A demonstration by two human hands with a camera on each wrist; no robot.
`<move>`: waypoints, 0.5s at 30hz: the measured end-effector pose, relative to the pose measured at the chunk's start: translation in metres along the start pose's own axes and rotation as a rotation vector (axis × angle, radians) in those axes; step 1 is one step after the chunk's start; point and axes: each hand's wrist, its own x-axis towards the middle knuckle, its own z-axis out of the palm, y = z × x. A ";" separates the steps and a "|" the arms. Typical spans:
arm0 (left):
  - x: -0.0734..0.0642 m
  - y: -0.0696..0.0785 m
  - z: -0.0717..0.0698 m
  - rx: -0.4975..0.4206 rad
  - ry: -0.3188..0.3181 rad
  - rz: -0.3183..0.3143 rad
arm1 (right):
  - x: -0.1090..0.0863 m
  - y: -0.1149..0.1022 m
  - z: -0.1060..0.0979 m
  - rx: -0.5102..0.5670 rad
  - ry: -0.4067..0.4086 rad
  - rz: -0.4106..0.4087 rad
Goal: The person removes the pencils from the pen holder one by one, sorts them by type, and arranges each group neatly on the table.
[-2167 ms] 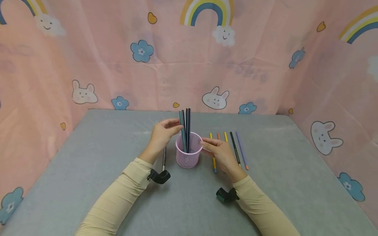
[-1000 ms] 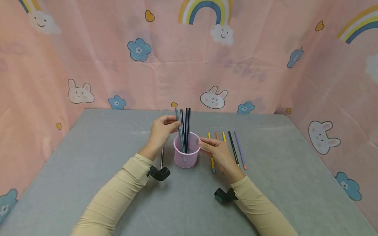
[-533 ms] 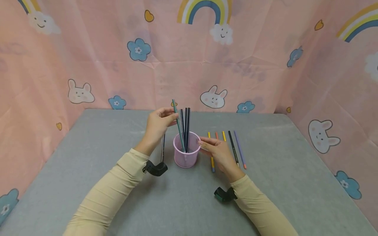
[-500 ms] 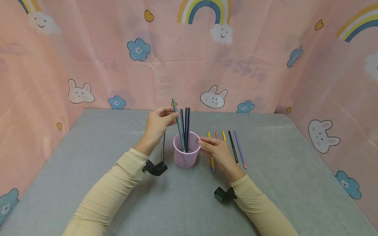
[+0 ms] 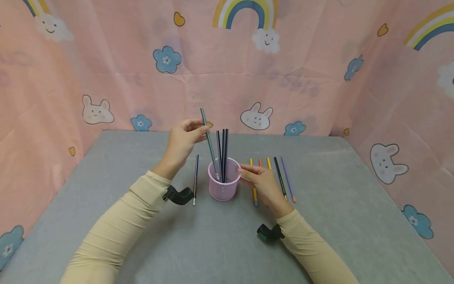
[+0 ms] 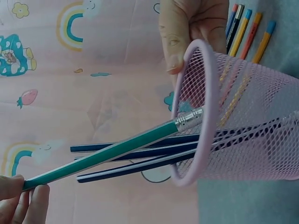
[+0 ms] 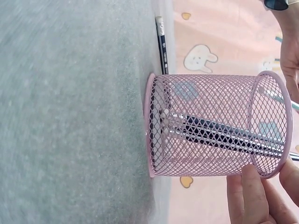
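Between thumb and fingers, my left hand (image 5: 182,140) pinches a green pencil (image 6: 112,151) near its upper end. The pencil slants, and its metal eraser end is at the mouth of the pink mesh pencil cup (image 5: 222,191). Several dark blue striped pencils (image 6: 140,163) stand in the cup, eraser ends down, as the right wrist view shows. My right hand (image 5: 262,183) grips the cup's rim on the right side, thumb at the rim and fingers against the mesh outside. The cup stands upright on the table.
A dark pencil (image 5: 196,179) lies on the grey table (image 5: 227,244) left of the cup. To the right lie several colored pencils, among them a black one (image 5: 280,177) and a purple one (image 5: 289,179); my right hand partly covers some. A pink patterned cloth (image 5: 220,90) hangs behind.
My left hand has separated the green pencil from the others and drawn it up and leftward, nearly out of the cup. My right hand has stayed at the rim.
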 end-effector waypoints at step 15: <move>0.004 0.016 -0.016 0.070 -0.001 0.028 | -0.001 -0.001 0.000 0.012 -0.008 0.003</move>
